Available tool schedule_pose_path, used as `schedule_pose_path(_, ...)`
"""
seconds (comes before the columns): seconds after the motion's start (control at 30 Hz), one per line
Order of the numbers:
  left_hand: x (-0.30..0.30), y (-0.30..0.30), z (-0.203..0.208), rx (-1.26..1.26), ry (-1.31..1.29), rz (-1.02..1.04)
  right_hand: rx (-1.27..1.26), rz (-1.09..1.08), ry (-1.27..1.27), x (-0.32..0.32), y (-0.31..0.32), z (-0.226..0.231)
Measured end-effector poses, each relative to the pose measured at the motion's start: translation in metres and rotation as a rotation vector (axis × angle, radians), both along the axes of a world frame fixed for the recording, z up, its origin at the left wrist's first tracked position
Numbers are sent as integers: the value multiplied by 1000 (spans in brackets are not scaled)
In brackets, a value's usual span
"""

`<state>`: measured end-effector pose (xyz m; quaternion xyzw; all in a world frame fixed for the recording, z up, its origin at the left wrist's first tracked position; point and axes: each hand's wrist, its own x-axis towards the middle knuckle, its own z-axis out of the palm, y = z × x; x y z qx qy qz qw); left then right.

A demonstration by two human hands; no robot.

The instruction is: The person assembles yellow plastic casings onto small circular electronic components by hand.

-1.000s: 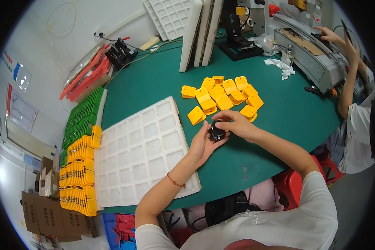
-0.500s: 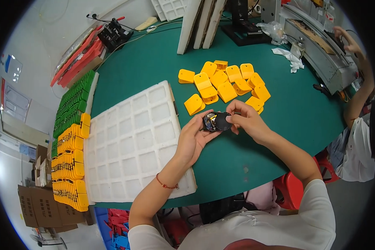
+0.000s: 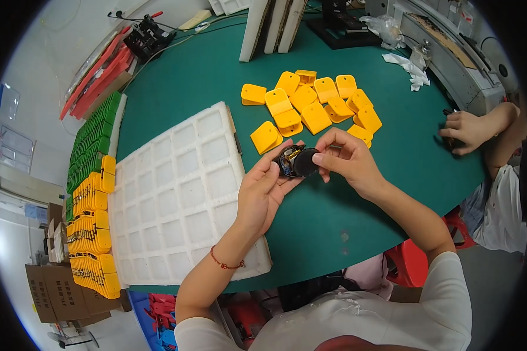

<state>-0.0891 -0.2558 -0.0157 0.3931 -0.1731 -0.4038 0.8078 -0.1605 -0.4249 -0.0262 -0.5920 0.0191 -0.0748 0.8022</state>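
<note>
My left hand point(image 3: 262, 190) cradles a small round black device housing point(image 3: 286, 161), its inside showing wires and a bit of yellow. Against its right side, my right hand point(image 3: 346, 161) pinches a black disc-shaped cover point(image 3: 305, 162) between thumb and fingers. The cover overlaps part of the housing and leaves the left part of the inside exposed. Just beyond my hands lies a loose group of yellow folded plastic clips point(image 3: 316, 119). How firmly the cover touches the housing cannot be seen.
A white foam tray point(image 3: 175, 213) with square pockets lies to my left. Beyond it stand rows of green clips point(image 3: 93, 140) and yellow clips point(image 3: 91, 237). A co-worker's hand point(image 3: 465, 131) rests on the green table point(image 3: 357, 216) at the right, near a grey machine point(image 3: 451, 58).
My hands have shifted slightly left with the housing and cover. At the right, the co-worker's hand has come down from the raised position onto the table.
</note>
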Motion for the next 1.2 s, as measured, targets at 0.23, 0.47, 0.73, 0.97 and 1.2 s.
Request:
schedule_pose_path(0.23, -2, -1, -1, 2, -15, 0, -55, -89, -4, -3, 2, 1)
schedule_pose_path(0.47, -4, 0, -4, 56, -60, -22, 63, -16, 80, -1, 0, -1)
schedule_pose_path(0.73, -3, 1, -4, 66, -77, -41, 147, 23, 86, 1, -3, -4)
schedule_pose_path(0.97, -4, 1, -4, 84, -97, -48, 152, 40, 73, 1, -4, -4)
schedule_pose_path(1.2, -4, 2, -7, 92, -128, -67, 77, 16, 88, 1, -3, -4)
